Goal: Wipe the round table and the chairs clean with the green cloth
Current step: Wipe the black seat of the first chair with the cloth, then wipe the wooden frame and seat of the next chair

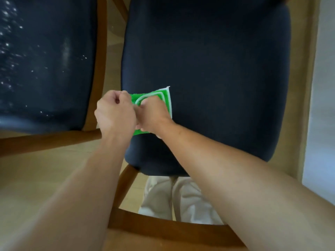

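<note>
A green cloth with white edging (164,96) lies folded on the dark blue seat of a wooden chair (217,73) straight below me. My right hand (154,115) presses down on the cloth and grips it. My left hand (115,111) is curled tight at the cloth's left edge and pinches it. A second chair (45,66) with the same dark seat stands to the left, speckled with pale crumbs or dust. The round table is not in view.
The brown wooden frame of the near chair (163,227) curves across the bottom, with my beige trousers (181,200) behind it. The left chair's wooden rail (49,140) runs under its seat. Light wood floor (36,174) lies between the chairs. A pale wall (322,105) stands on the right.
</note>
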Demonstrator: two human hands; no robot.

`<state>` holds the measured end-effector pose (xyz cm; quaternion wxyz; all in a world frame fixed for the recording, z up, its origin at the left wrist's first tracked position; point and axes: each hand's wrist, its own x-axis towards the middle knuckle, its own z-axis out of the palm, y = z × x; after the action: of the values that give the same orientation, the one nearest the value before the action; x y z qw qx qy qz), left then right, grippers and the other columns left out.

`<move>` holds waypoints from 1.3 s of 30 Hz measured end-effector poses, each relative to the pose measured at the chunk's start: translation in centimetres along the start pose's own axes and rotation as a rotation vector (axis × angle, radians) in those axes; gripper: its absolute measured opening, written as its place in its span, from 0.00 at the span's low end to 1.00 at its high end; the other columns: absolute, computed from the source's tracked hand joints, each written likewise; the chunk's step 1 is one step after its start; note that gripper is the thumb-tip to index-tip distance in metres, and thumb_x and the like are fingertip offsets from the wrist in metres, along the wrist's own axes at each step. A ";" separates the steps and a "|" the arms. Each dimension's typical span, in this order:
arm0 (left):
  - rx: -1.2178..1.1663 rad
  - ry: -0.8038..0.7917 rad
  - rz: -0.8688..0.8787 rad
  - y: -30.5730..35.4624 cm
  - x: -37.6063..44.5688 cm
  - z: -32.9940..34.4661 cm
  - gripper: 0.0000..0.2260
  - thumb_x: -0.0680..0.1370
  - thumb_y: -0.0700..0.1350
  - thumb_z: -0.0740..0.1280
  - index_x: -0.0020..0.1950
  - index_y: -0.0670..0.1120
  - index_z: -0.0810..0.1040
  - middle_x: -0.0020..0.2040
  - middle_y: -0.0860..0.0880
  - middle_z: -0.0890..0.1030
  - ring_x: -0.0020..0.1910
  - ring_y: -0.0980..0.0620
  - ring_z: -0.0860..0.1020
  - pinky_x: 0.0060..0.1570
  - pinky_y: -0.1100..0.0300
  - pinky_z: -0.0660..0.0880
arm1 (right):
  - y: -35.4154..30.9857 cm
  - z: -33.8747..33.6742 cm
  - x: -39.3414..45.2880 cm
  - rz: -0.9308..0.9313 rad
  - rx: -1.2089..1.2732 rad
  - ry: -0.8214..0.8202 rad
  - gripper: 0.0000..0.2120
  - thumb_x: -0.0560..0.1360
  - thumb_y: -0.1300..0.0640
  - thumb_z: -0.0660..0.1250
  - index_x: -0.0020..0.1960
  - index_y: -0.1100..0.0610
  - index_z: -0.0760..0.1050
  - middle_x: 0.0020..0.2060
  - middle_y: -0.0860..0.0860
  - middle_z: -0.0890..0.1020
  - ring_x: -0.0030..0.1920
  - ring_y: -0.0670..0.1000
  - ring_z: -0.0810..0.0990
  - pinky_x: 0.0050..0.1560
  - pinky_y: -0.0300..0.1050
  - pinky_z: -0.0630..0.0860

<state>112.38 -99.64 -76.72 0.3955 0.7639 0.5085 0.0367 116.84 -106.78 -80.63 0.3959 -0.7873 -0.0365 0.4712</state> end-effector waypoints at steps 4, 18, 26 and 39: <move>-0.019 -0.178 -0.079 -0.9 -0.3 0.0 0.11 0.77 0.46 0.62 0.36 0.49 0.79 0.31 0.55 0.76 0.27 0.59 0.71 0.27 0.63 0.67 | 1.3 -4.8 0.0 0.052 0.202 0.232 0.15 0.77 0.53 0.64 0.36 0.62 0.78 0.28 0.55 0.83 0.27 0.51 0.83 0.26 0.40 0.76; -0.022 -0.415 -0.005 -1.2 -1.1 1.0 0.15 0.79 0.47 0.63 0.33 0.50 0.77 0.35 0.55 0.80 0.28 0.75 0.72 0.24 0.80 0.65 | 11.6 -11.3 -10.0 0.473 -0.470 -0.424 0.14 0.74 0.52 0.65 0.36 0.60 0.80 0.33 0.53 0.85 0.36 0.48 0.85 0.43 0.44 0.81; 0.111 -0.521 0.031 -0.3 -2.5 0.7 0.14 0.79 0.50 0.64 0.34 0.50 0.77 0.36 0.54 0.81 0.35 0.61 0.77 0.32 0.67 0.66 | 12.8 -17.1 -11.6 0.393 -0.902 -0.080 0.16 0.72 0.52 0.65 0.29 0.58 0.72 0.29 0.51 0.76 0.32 0.50 0.77 0.30 0.40 0.72; -0.085 -1.116 0.027 6.7 -7.1 1.7 0.21 0.68 0.63 0.70 0.59 0.58 0.77 0.54 0.55 0.82 0.56 0.55 0.79 0.56 0.52 0.75 | 3.5 -14.4 -19.2 -0.094 0.792 0.289 0.12 0.60 0.69 0.60 0.32 0.52 0.67 0.32 0.56 0.68 0.34 0.55 0.67 0.33 0.51 0.65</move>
<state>114.79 -107.44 -71.10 0.6347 0.6573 0.2105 -0.3477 116.22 -125.89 -65.75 0.6900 -0.6298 0.1677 0.3149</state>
